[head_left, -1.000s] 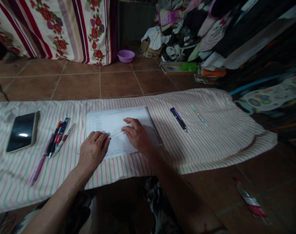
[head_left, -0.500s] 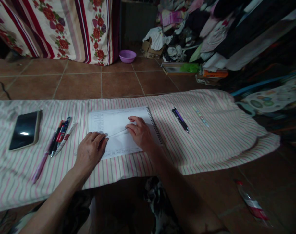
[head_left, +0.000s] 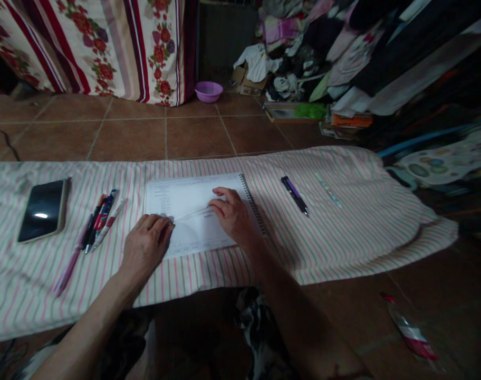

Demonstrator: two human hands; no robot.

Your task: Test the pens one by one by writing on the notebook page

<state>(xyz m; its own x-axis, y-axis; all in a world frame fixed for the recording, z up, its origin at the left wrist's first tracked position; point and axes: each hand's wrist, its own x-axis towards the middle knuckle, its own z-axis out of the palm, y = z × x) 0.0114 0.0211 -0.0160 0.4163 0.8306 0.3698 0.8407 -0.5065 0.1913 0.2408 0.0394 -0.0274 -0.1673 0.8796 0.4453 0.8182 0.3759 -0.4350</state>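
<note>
A thin, pale, straight strand [head_left: 191, 213] stretches between my two hands, slanting up to the right; its exact kind I cannot make out. My left hand [head_left: 146, 241] has its fingers closed on the strand's left end, over the left part of the page. The thumb and index finger of my right hand [head_left: 231, 214] pinch the other end. Beneath them a spiral notebook [head_left: 201, 184] lies open, with printed lines along the page's edges and its coil on the right. My hands cover part of the page.
On the striped cloth [head_left: 343, 221], a phone [head_left: 42, 211] and several pens [head_left: 102, 214] lie at left. A black-purple pen [head_left: 295, 195] and a thin patterned stick [head_left: 328, 190] lie at right. A bottle [head_left: 412, 332] rests on the floor; a purple basin [head_left: 209, 92] stands beyond.
My right hand has shifted very slightly right and up relative to the page, keeping its pinch. The whole view has drifted a little; my left hand stays nearly in place.
</note>
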